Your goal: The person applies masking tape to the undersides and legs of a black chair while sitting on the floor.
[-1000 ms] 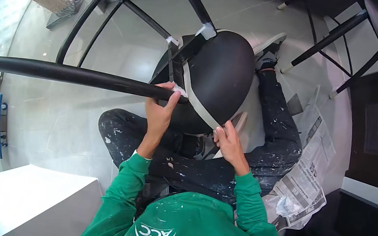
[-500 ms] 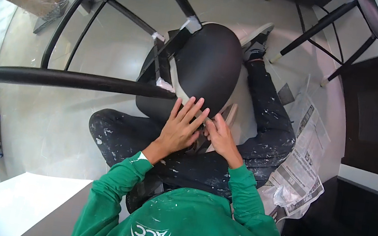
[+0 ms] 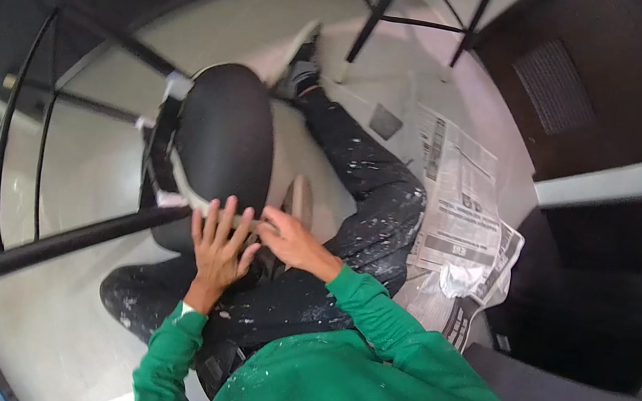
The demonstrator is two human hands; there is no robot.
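Note:
A chair with a black padded seat (image 3: 226, 135) lies tipped over in front of my crossed legs, its black legs (image 3: 70, 249) pointing left. White wrapping (image 3: 178, 85) covers the joints where the legs meet the seat. Along the seat's near side runs a pale cream edge (image 3: 187, 186). My left hand (image 3: 218, 256) rests on that edge with its fingers stretched out and apart. Beside it, my right hand (image 3: 289, 242) is closed at the same edge, fingers curled. Whatever it may pinch is hidden.
Newspaper sheets (image 3: 467, 182) cover the floor at right, with a crumpled white wad (image 3: 459, 281) on them. A small dark grey square (image 3: 385, 123) lies by my paint-flecked leg. Another black-legged chair (image 3: 374, 24) stands at the back, near a dark brown panel (image 3: 482, 33).
My view has swung to the right, so the chair and both hands sit further left in the picture. Both hands stay at the seat's edge, the left still spread, the right still closed.

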